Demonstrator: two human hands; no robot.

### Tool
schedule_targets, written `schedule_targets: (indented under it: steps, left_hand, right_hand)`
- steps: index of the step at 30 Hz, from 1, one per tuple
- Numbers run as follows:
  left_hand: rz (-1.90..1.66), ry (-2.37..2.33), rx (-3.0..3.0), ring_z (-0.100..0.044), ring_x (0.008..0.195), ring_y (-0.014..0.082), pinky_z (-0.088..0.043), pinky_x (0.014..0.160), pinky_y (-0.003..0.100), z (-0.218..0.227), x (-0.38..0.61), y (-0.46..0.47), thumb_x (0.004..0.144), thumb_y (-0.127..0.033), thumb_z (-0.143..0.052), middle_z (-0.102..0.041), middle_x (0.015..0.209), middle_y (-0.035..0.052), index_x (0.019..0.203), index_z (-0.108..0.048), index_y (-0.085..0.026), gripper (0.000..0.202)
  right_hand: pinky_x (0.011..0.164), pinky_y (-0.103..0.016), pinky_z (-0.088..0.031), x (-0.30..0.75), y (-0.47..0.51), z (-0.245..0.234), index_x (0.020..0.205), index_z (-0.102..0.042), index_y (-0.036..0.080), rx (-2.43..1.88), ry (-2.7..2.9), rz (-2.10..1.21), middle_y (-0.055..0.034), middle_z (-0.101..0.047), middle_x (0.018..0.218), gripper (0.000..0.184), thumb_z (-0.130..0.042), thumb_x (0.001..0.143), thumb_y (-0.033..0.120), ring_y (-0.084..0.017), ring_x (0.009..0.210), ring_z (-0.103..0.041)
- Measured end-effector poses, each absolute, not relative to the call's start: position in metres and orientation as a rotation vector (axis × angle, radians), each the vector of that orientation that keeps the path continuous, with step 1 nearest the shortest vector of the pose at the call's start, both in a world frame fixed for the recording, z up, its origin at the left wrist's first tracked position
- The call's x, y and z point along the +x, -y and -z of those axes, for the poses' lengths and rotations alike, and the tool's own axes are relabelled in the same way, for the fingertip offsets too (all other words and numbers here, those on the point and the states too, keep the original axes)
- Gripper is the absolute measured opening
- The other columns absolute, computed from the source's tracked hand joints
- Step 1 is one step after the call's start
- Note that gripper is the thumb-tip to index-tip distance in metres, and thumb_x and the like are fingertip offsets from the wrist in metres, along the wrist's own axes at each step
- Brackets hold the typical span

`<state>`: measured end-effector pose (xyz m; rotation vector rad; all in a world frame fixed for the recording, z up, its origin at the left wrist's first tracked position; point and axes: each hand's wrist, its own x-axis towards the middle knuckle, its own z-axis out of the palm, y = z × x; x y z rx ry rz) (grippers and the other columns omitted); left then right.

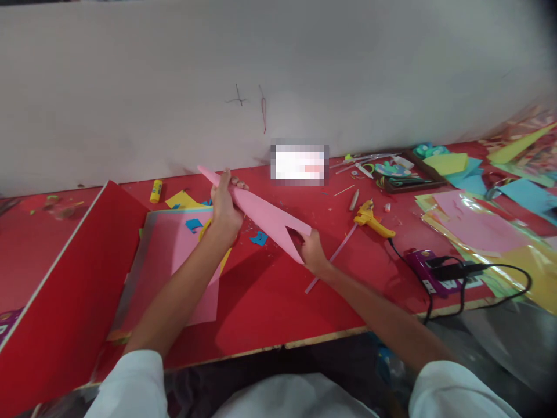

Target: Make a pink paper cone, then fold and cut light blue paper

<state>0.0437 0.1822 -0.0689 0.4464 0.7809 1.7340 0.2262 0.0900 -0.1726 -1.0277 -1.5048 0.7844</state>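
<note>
A pink sheet of paper [265, 216], bent over into a long narrow shape, is held above the red table. My left hand [227, 203] grips it near its far left end, the thumb lying along the paper. At the near right end, my right hand [313, 251] has its fingers closed on the paper, partly inside the gap between the two layers. Below my left arm lies a stack of pink sheets [204, 305], with blue paper scraps [194, 225] on top. Another blue scrap [259, 238] rests on the table beneath the held paper.
A yellow glue gun [371, 220] lies right of my right hand, near a clear glue stick [331, 259]. Its cord runs by a purple power strip [435, 273]. A red partition [73, 290] stands at left. A yellow glue tube [155, 191] and brown tray [413, 183] are farther back.
</note>
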Motion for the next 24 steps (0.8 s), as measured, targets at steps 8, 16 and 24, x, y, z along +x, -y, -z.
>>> schedule_targets:
  steps: [8,16,24]
  left_hand:
    - [-1.743,-0.753,0.425,-0.052,0.050,0.0065,-0.051,0.060,0.021,0.063,0.022,-0.197,0.091,-0.030,-0.083,-0.052,0.058,-0.0060,0.071,-0.052,-0.021,0.038]
    - [-1.588,-0.759,0.508,-0.052,0.051,0.0064,-0.051,0.059,0.023,0.068,0.047,-0.183,0.083,-0.036,-0.091,-0.053,0.060,-0.0064,0.072,-0.054,-0.021,0.042]
    - [-1.562,-0.788,0.521,-0.053,0.052,0.0072,-0.050,0.060,0.024,0.063,0.052,-0.178,0.083,-0.040,-0.092,-0.054,0.060,-0.0055,0.072,-0.053,-0.020,0.045]
  right_hand:
    - [0.085,-0.040,-0.063,0.243,-0.095,0.151,0.124,-0.066,0.028,-0.995,1.377,-0.527,-0.0108,-0.068,0.125,0.046,-0.084,0.085,0.046,-0.021,0.091,-0.068]
    - [0.120,-0.053,-0.052,0.248,-0.089,0.151,0.149,-0.064,0.034,-0.754,1.819,-0.568,-0.0054,-0.069,0.148,0.048,-0.057,0.102,0.034,-0.029,0.140,-0.063]
    - [0.121,-0.048,-0.053,0.247,-0.084,0.150,0.151,-0.064,0.035,-0.716,1.837,-0.558,-0.0039,-0.060,0.159,0.047,-0.059,0.104,0.033,-0.027,0.144,-0.061]
